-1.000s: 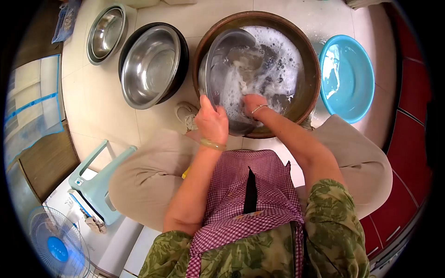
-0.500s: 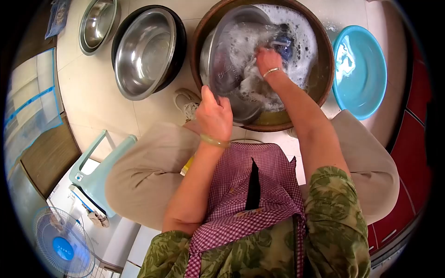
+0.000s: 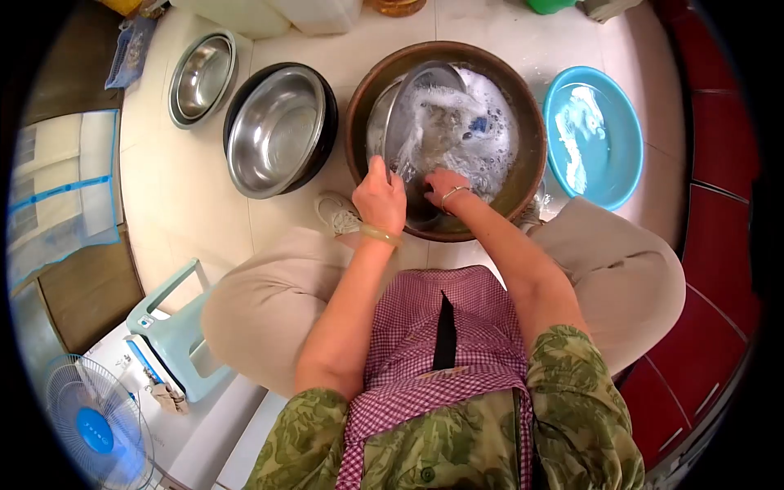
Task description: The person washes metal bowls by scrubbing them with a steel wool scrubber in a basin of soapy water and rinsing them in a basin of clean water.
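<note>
A large brown tub (image 3: 445, 46) full of sudsy water stands on the floor in front of me. Inside it a grey metal basin (image 3: 395, 131) is tilted on its side. My left hand (image 3: 380, 198) is closed around the near left rim of that basin. Down at the basin's near inner side is my right hand (image 3: 443, 188), its fingertips hidden at the water, so what they hold, if anything, does not show. A small dark blue thing (image 3: 478, 124), perhaps cloth, pokes out of the foam (image 3: 500, 114) beyond my right hand.
A turquoise basin (image 3: 629, 139) with water stands right of the tub. To the left are a steel basin (image 3: 278, 135) in a black one and smaller nested steel bowls (image 3: 204, 77). A fan (image 3: 95, 429) and a pale green plastic stool (image 3: 184, 327) are at lower left.
My right hand has drawn back from the foam beside the blue thing toward the basin's near side. The left hand keeps its hold on the rim. The view has tilted up, showing more floor beyond.
</note>
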A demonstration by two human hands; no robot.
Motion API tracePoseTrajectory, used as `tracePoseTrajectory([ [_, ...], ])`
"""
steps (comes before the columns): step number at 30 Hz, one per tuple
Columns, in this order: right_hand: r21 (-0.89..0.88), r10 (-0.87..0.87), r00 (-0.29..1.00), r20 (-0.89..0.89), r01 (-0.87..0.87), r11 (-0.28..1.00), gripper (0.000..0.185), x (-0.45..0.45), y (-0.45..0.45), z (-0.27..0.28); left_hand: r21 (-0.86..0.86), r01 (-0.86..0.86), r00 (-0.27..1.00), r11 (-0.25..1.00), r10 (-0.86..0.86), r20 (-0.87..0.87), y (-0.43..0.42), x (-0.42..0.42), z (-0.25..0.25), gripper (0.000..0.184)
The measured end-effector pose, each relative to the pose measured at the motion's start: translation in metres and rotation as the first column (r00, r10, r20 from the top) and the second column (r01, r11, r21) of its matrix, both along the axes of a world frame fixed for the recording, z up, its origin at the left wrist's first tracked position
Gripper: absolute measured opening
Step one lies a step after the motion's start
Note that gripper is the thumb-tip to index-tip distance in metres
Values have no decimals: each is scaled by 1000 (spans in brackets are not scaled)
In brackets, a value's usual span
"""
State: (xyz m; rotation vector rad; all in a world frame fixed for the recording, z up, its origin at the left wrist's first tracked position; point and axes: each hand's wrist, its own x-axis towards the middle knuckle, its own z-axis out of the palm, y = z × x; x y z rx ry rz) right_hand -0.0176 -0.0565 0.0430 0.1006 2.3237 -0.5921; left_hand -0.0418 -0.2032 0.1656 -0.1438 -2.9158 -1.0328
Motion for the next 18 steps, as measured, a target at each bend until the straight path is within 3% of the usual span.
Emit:
tracePoseTrajectory([
  [3,156,-41,997,-67,51,986,41,-2,19,26,-21,145,983,989,-146,-113,1,-6,16,10],
  [5,208,-233,950,-207,276,938,56,-18,42,39,-79,218,953,973,-230,-199,0,-8,28,11],
  [8,-3,-468,682,-562,563,826,81,-43,80,84,-155,296,890,942,-331,-313,-7,-3,43,11],
  [9,-68,-413,538,-735,548,834,88,-51,89,110,-174,308,866,935,-351,-355,-9,0,50,11],
  [10,-67,-357,530,-769,489,870,90,-59,101,140,-194,318,839,928,-371,-398,-10,3,56,11],
  [11,-124,-290,374,-881,410,904,79,-65,111,158,-192,333,825,923,-384,-415,-13,6,63,11],
  [14,45,3,500,-866,73,996,61,-88,141,195,-204,357,789,911,-412,-456,-20,7,85,13],
  [17,168,181,656,-733,-84,982,51,-87,135,233,-246,368,725,896,-443,-527,-27,5,111,11],
  [18,196,208,622,-755,-88,977,51,-84,134,238,-270,364,710,891,-453,-539,-30,6,118,11],
])
